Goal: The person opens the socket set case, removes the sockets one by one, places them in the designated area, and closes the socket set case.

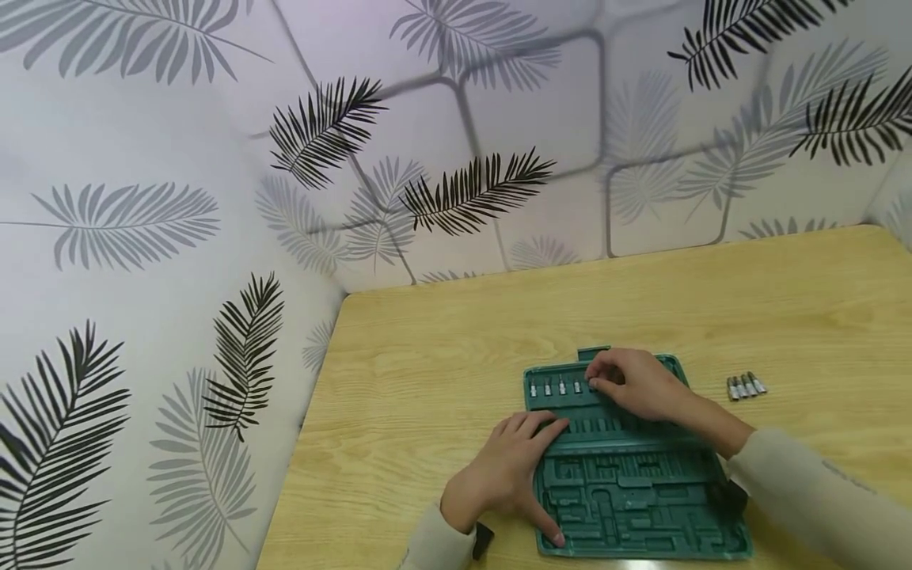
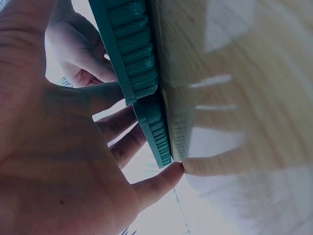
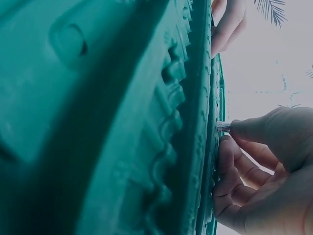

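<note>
A green moulded case (image 1: 634, 483) lies unfolded on the wooden table. Several small metal bits (image 1: 562, 388) stand in a row in its upper part. My right hand (image 1: 637, 384) is at the right end of that row; in the right wrist view its thumb and fingers pinch a small silver bit (image 3: 223, 127) against the case. My left hand (image 1: 502, 471) lies spread along the case's left edge, thumb low at the lower corner and fingers on the upper part. In the left wrist view the left hand (image 2: 63, 142) has its fingers extended along the case's ribbed side (image 2: 134, 49).
Several more bits (image 1: 746, 385) lie side by side on the table (image 1: 427, 356) to the right of the case. Behind the table stands a wall (image 1: 541, 198) with a leaf pattern, and another patterned wall is at the left.
</note>
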A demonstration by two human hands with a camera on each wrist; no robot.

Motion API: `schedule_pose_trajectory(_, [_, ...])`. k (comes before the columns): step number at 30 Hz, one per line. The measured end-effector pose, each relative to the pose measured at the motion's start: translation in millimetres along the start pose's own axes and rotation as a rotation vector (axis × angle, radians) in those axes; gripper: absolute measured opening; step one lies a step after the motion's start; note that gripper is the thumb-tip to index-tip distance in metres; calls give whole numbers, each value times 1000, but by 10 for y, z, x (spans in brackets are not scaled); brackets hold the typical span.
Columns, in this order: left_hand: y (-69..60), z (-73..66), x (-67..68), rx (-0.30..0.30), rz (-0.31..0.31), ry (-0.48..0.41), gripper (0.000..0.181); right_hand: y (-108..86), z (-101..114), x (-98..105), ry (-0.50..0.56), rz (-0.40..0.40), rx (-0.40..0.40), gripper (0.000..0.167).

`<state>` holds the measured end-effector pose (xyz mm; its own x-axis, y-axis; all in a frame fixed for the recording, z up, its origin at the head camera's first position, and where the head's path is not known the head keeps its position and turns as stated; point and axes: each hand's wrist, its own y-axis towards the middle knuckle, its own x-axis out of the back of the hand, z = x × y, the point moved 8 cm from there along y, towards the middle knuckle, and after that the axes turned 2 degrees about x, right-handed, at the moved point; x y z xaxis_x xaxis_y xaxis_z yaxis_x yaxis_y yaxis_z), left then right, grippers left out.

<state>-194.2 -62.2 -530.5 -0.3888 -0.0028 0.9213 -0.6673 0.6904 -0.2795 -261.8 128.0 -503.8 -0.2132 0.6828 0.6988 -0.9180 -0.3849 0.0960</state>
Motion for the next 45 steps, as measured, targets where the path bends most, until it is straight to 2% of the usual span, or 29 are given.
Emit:
schedule_pose_trajectory(6, [-3,-3,-12,-8,-1,-16,142,-43,-26,85,63,-76,-30,4])
schedule_pose_trajectory(14, [-8,-4,3,-4,-5,-16,142,-140,-123,357,106,-148,-66,5])
schedule_pose_trajectory(21, [-24,-16,11,-13,-8,-15,141,-362,-332,624,59,-208,-102,12])
schedule_pose_trajectory(29, [-11,-4,2,-9,-3,-22,142,-636,-603,930,-82,-285,-142,14])
schedule_pose_trajectory(36, [-6,-6,11,-6,3,-24,143,-900,-945,1131,-133,-280,-214,16])
schedule_pose_trajectory(41, [-5,-8,17,0,6,-30,143,-1040,-1153,1160,-164,-261,-314,22])
schedule_pose_trajectory(45, [-10,-18,10,2,12,-34,143,-1118,-1244,1158,-173,-255,-350,25])
